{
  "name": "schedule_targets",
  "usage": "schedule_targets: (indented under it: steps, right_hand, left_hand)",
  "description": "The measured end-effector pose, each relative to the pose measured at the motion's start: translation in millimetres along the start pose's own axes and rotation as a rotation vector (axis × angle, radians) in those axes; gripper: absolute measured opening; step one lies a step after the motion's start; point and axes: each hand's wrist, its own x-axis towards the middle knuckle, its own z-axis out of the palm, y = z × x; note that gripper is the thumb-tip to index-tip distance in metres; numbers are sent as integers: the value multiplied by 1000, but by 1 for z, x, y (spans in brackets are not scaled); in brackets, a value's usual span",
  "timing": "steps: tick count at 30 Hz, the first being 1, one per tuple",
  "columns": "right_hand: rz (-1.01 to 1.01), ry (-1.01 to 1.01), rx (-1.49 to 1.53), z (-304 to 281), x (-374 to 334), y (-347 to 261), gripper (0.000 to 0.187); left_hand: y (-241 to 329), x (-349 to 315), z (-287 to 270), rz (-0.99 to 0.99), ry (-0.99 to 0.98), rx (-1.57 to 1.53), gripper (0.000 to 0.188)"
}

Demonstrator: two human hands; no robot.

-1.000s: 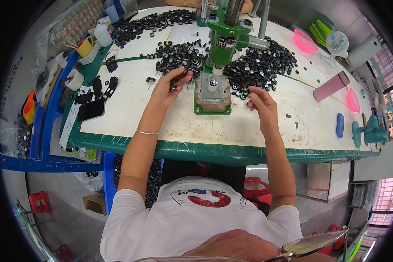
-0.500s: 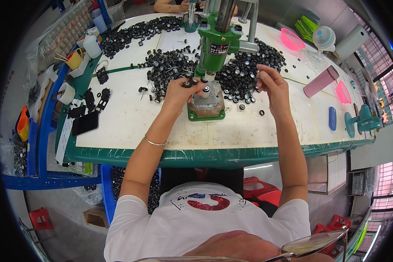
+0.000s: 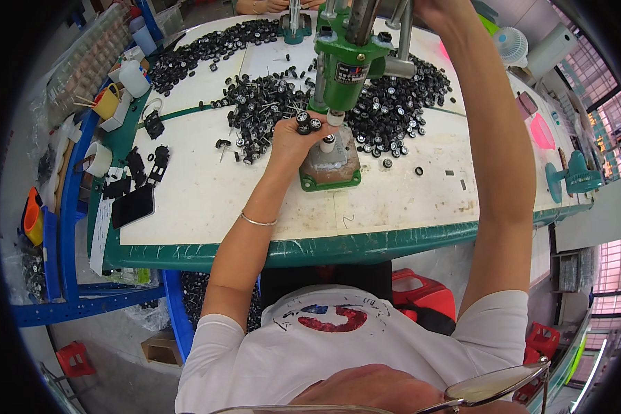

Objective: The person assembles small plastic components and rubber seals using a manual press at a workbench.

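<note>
My left hand (image 3: 295,138) is closed on several small black wheels (image 3: 308,123) with silver centres, its fingertips close beside the press's ram. A green hand press (image 3: 348,65) stands in front of me. On its metal base (image 3: 331,169) a white post (image 3: 328,147) carries another small wheel (image 3: 329,139), right under the ram (image 3: 335,119). My right hand (image 3: 440,10) is raised at the top edge, beside the upper part of the press. Its fingers are mostly cut off, so what it touches cannot be made out.
Heaps of black wheels (image 3: 393,114) lie around the press, some wheels with thin metal axles (image 3: 269,103). At left are a phone (image 3: 134,207) and black plastic parts (image 3: 160,164). A teal fan (image 3: 579,176) stands at right. Another person's hands (image 3: 269,6) show at the far edge.
My right hand has risen from beside the wheel heap to the top edge, and its forearm now covers part of the pink bottle. My left hand stays by the post, still holding wheels.
</note>
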Motion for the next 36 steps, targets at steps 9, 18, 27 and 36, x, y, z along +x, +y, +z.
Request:
schedule_targets:
  steps: [9,18,27,36]
  right_hand:
    - [-241,90,-39,1,-8,2,23]
    - [-453,93,30,15,-63,-1,32]
    - [-610,-202,636,8,-98,14,34]
    - [-528,-404,901,2,-89,23,29]
  left_hand:
    - [2,0,-2,67,-32,48,14]
    - [-6,1,-1,168,-13,109,13]
    - [-5,-2,0,200,-6,79,13]
    - [-11,-6,3,4,-19,-45,15]
